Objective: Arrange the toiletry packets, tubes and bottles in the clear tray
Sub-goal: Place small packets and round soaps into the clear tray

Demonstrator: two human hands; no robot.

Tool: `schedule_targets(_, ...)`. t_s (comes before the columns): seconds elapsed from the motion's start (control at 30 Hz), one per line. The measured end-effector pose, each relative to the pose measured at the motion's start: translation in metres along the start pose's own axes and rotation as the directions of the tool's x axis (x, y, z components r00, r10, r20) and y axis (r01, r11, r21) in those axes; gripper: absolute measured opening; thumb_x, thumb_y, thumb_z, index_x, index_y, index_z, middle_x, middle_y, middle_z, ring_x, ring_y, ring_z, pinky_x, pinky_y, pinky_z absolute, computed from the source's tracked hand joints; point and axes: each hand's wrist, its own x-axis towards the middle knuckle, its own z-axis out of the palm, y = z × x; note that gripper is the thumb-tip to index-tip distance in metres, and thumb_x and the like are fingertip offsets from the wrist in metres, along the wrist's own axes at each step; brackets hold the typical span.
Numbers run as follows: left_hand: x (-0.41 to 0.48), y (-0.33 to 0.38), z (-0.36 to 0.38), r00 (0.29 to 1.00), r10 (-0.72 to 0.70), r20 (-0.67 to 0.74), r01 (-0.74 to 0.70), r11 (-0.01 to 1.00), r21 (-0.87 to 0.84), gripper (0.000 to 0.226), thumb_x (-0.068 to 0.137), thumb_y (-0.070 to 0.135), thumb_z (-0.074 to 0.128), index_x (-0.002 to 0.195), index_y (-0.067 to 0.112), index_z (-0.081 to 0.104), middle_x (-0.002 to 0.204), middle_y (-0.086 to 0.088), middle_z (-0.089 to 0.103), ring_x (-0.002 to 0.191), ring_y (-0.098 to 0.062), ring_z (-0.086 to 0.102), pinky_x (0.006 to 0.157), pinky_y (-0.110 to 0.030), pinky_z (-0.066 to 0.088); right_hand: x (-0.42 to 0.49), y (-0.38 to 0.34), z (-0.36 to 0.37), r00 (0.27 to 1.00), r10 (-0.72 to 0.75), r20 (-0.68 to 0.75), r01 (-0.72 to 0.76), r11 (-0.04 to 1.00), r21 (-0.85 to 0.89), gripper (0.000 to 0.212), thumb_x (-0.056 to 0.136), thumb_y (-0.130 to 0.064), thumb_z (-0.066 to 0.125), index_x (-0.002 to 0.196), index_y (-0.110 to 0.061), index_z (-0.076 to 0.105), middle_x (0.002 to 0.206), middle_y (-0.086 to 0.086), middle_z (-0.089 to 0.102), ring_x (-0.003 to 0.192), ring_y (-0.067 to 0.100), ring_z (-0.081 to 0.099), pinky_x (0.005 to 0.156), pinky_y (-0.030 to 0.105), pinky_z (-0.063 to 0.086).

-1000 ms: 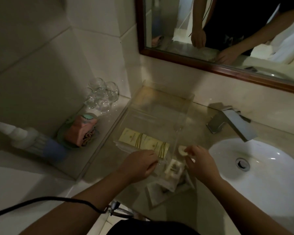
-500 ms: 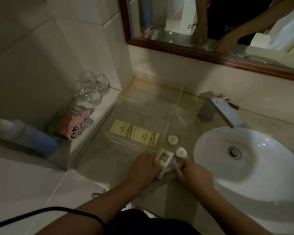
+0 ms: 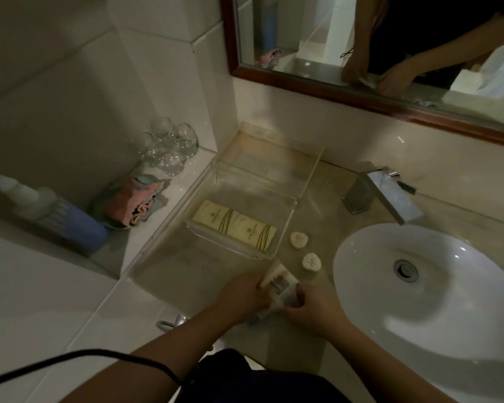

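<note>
Beige stone counter (image 3: 169, 274) bearing a clear tray (image 3: 285, 228) beyond the grip, two small round soaps (image 3: 299, 239) up-right of it, a chrome faucet (image 3: 381, 196) farther right.

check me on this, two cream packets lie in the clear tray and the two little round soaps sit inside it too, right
Not quite. The head view shows the two round soaps on the counter outside the clear tray, between it and the sink. The two cream packets do lie in the tray.
</note>
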Motion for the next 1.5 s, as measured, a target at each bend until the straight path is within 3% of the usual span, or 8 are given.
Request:
schedule_targets(0.17,-0.014,-0.006,-0.008,1.000,0.018,0.009,-0.016,0.982,-0.188,0.033,0.077,0.029,0.067,0.104,0.010,0.068,0.101,-0.011,0.071,0.091,-0.025,0.067,0.081,-0.041,0.055,0.000,-0.006,-0.003,0.999,-0.024,0.045,0.024,1.000,0.009,0.025,0.073,-0.053,0.067,0.076,-0.032,0.054,0.074,-0.009,0.058,0.066,0.003,0.054,0.058,0.019,0.044)
schedule_targets(0.3,-0.022,-0.009,-0.029,0.998,0.051,-0.025,-0.057,0.920,-0.387,0.022,0.081,0.016,0.070,0.102,0.012,0.069,0.094,-0.002,0.071,0.081,-0.004,0.066,0.078,-0.027,0.056,-0.001,-0.016,-0.014,0.999,-0.021,0.031,0.009,0.937,0.350,0.035,0.066,-0.051,0.071,0.093,-0.032,0.059,0.091,-0.004,0.068,0.083,0.013,0.067,0.077,0.038,0.059)
schedule_targets(0.4,-0.026,-0.005,-0.051,0.995,0.051,-0.090,-0.093,0.825,-0.557,0.020,0.084,0.012,0.068,0.104,0.013,0.070,0.096,0.001,0.073,0.081,0.001,0.067,0.071,-0.015,0.054,0.002,-0.036,-0.025,0.999,0.013,-0.044,0.018,0.769,0.638,0.021,0.082,-0.024,0.071,0.101,-0.024,0.061,0.101,0.002,0.068,0.091,0.018,0.068,0.083,0.040,0.059)
schedule_targets(0.57,-0.016,-0.004,-0.072,0.986,-0.010,-0.169,-0.114,0.701,-0.704,0.025,0.083,0.018,0.070,0.108,0.020,0.069,0.100,0.000,0.075,0.091,-0.014,0.071,0.081,-0.036,0.059,0.017,-0.079,-0.026,0.998,0.061,0.021,-0.043,0.383,0.923,0.023,0.089,-0.012,0.064,0.111,-0.017,0.064,0.105,0.007,0.074,0.095,0.022,0.072,0.080,0.038,0.057)
schedule_targets(0.83,0.000,-0.039,-0.112,0.942,-0.276,-0.190,-0.044,0.460,-0.887,0.016,0.089,0.017,0.065,0.103,0.013,0.067,0.097,-0.011,0.074,0.084,-0.026,0.072,0.074,-0.042,0.060,0.068,-0.122,-0.059,0.997,0.081,0.012,-0.059,0.617,0.785,0.015,0.091,-0.021,0.065,0.105,-0.018,0.070,0.097,0.005,0.076,0.090,0.022,0.073,0.079,0.040,0.059)
schedule_targets(0.97,0.011,-0.059,-0.128,0.874,-0.422,-0.241,-0.033,0.444,-0.895,0.018,0.095,0.027,0.055,0.102,0.014,0.065,0.086,-0.009,0.071,0.068,-0.018,0.065,0.059,-0.028,0.051,0.105,-0.139,-0.078,0.998,0.050,0.031,-0.059,0.830,0.554,0.013,0.090,-0.027,0.066,0.099,-0.018,0.071,0.085,0.003,0.074,0.076,0.017,0.071,0.062,0.028,0.054)
schedule_targets(1.1,0.024,-0.072,-0.128,0.851,-0.476,-0.221,-0.018,0.395,-0.919,0.024,0.094,0.031,0.052,0.101,0.015,0.067,0.092,-0.015,0.073,0.079,-0.029,0.068,0.073,-0.042,0.055,0.155,-0.157,-0.077,0.997,-0.025,0.075,0.015,0.991,0.134,0.016,0.089,-0.019,0.064,0.073,-0.022,0.062,0.064,0.000,0.062,0.055,0.013,0.058,0.058,0.025,0.048)
schedule_targets(1.5,0.034,-0.090,-0.135,0.788,-0.574,-0.224,-0.070,0.277,-0.958,0.016,0.095,0.019,0.054,0.096,0.008,0.067,0.076,-0.006,0.066,0.059,-0.011,0.055,0.060,-0.026,0.046,0.222,-0.178,-0.022,0.936,-0.238,0.260,0.284,0.946,-0.154,0.005,0.085,-0.026,0.063,0.090,-0.026,0.064,0.088,-0.002,0.061,0.084,0.019,0.060,0.075,0.030,0.050)
